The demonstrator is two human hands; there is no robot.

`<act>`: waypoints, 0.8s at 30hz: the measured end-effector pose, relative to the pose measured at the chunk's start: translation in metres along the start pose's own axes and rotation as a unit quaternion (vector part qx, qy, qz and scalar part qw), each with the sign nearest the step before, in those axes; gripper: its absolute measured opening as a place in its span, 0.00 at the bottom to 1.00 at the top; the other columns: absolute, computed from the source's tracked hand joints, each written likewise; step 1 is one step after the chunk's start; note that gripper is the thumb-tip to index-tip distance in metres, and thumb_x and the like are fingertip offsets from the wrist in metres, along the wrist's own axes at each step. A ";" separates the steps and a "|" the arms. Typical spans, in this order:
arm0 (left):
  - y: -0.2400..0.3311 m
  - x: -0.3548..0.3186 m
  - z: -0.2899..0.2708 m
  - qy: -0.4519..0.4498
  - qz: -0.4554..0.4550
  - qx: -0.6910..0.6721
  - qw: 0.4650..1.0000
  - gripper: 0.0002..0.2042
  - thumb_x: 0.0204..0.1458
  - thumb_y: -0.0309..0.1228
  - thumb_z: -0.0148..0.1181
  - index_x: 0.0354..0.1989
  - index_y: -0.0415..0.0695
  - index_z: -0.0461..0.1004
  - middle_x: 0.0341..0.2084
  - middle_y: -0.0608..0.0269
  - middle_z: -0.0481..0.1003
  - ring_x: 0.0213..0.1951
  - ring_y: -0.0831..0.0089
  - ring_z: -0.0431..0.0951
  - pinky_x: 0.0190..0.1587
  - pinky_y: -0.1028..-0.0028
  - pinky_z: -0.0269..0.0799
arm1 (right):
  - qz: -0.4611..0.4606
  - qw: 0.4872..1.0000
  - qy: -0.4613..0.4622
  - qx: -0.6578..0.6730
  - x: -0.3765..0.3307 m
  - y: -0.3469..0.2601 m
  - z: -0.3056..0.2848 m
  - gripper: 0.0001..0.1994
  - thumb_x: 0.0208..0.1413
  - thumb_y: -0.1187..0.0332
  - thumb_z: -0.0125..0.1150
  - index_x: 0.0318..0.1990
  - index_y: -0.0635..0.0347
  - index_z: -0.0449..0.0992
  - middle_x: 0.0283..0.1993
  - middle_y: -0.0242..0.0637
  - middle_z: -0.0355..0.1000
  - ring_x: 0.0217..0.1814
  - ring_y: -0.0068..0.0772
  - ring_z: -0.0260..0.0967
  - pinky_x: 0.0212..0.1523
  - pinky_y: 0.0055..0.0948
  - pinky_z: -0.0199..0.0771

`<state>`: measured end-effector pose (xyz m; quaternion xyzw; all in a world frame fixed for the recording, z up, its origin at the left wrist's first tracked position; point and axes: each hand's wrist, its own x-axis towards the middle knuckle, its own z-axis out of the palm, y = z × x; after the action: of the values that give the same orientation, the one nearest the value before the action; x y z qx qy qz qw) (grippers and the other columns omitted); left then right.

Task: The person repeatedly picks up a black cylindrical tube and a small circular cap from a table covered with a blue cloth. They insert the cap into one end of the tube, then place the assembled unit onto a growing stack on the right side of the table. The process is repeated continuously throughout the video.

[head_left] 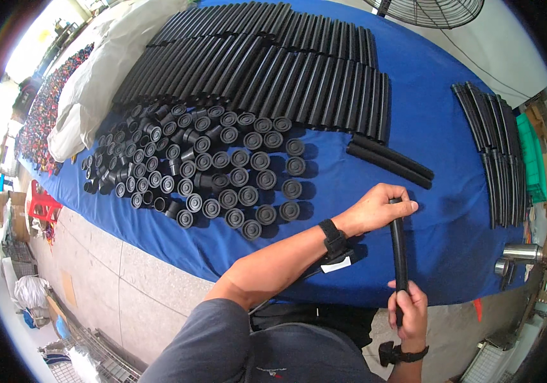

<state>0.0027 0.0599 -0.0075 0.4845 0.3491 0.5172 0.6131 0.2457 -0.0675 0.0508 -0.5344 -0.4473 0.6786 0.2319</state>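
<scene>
A grey short-sleeved shirt covers the shoulder; a black strap [332, 235] with a white tag circles the left wrist, another black strap [403, 353] the right.

I see a blue-covered table [426, 115] carrying rows of black tubes [273, 64], clustered black caps [203, 166], and curved black strips [500, 153].

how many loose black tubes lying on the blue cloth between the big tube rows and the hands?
2: two black ribbed tubes lie side by side on the blue cloth, just right of the rows, above the left hand. None seem hidden.
</scene>
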 end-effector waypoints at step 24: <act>0.000 -0.001 0.002 -0.005 -0.028 -0.070 0.997 0.13 0.62 0.40 0.64 0.29 0.46 0.76 0.19 0.77 0.70 0.20 0.88 0.64 0.21 0.81 0.56 | -0.065 0.997 -0.001 -0.038 0.006 0.007 0.000 0.22 0.69 0.55 0.53 0.49 0.72 0.71 0.25 0.42 0.74 0.11 0.22 0.63 0.09 0.22 0.61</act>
<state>0.0042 0.0587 -0.0074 0.4335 0.3221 0.5205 0.6614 0.2445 -0.0661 0.0415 -0.5123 -0.5069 0.6448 0.2547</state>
